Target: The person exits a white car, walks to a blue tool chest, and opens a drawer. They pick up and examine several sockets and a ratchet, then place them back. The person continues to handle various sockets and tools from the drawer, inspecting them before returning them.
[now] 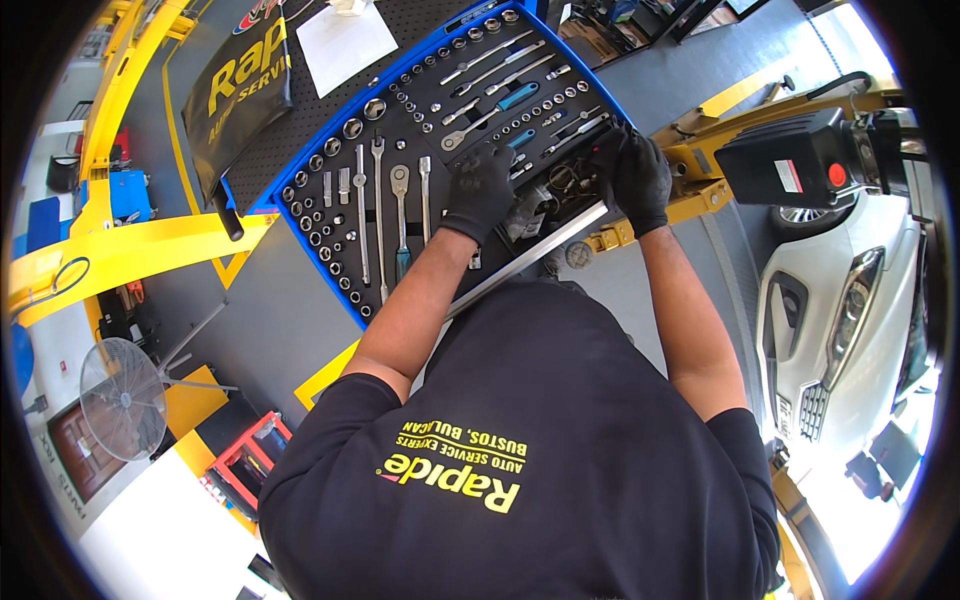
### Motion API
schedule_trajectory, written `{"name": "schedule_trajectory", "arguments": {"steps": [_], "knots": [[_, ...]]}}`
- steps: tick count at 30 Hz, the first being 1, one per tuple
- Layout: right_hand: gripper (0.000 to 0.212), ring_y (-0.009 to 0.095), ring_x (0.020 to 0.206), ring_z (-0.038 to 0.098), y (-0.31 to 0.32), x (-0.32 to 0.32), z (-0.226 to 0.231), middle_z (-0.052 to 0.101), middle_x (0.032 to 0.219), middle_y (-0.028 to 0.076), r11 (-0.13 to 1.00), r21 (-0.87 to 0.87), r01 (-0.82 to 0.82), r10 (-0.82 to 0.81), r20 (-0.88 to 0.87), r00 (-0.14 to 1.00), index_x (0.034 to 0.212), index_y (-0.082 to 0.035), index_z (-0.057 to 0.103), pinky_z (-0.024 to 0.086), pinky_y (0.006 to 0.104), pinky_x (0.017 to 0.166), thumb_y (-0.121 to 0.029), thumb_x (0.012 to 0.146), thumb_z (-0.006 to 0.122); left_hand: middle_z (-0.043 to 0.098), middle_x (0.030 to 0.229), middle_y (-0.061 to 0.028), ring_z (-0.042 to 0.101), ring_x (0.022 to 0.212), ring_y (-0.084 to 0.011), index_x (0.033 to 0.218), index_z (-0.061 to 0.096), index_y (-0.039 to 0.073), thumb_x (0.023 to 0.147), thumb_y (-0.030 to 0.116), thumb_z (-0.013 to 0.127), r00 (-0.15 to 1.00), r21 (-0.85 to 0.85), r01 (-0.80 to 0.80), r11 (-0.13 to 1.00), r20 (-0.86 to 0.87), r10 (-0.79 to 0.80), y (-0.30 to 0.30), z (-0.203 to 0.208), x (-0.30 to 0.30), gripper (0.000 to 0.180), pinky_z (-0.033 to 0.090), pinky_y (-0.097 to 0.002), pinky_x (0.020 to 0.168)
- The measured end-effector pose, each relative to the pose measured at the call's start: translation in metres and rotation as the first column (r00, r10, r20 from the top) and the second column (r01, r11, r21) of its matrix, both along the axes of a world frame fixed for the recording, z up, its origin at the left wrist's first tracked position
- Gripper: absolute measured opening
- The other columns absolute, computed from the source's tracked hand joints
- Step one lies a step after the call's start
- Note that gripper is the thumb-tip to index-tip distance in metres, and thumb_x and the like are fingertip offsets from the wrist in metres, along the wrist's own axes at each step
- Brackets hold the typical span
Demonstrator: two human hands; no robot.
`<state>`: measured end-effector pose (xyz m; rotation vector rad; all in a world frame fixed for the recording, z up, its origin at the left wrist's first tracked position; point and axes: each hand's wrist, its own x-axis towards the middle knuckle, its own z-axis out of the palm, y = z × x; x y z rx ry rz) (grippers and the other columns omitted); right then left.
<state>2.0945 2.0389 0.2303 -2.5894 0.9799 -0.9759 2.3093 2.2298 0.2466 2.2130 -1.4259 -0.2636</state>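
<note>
My left hand [482, 190], in a black glove, rests low over the foam tool tray [385, 120] of a blue drawer. Its fingertips are hidden in the dark of the tray, beside a small teal-handled tool [521, 139] and below a ratchet [470, 125] with a chrome head. At the drawer's right end, my gloved right hand [640, 180] is closed with bent fingers beside something dark; what it grips is hidden. Loose metal parts [562, 180] and a crumpled grey item [528, 212] lie between both hands. A long-handled ratchet [400, 185] and extension bar [425, 190] lie left of my left hand.
Sockets [352, 128] line the drawer's edge. A black bag [240, 110] and white paper [346, 48] are beyond its left side. Yellow lift arms [150, 235] stand on both sides. A white car [840, 320] is at right, a fan [122, 398] at left.
</note>
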Motion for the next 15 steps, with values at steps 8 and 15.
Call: {"name": "schedule_trajectory", "arguments": {"steps": [8,15], "knots": [[0.016,0.042,0.083,0.068,0.003,0.003,0.001,0.069,0.092,0.018,1.000,0.012,0.019,-0.019,0.017,1.000,0.101,-0.006,0.069,0.056,0.0502,0.073,-0.020,0.103,0.061,0.071,0.122,-0.0230,0.071,0.106,-0.0429,0.104,0.079,0.005,0.091,0.015,0.066,0.998,0.037,0.052,0.998,0.030,-0.054,0.006,-0.009,0.001,0.021,0.059,-0.0524,0.091],[0.015,0.041,0.086,0.069,0.002,-0.001,-0.002,0.069,0.093,0.016,0.997,0.061,0.048,-0.048,-0.015,0.999,0.101,-0.007,0.069,0.056,0.0501,0.075,-0.021,0.102,0.062,0.072,0.122,-0.0230,0.072,0.107,-0.0410,0.104,0.079,0.006,0.090,0.018,0.069,0.969,0.118,0.071,0.990,-0.244,-0.041,0.005,0.006,0.013,0.021,0.059,-0.0529,0.092]]}}
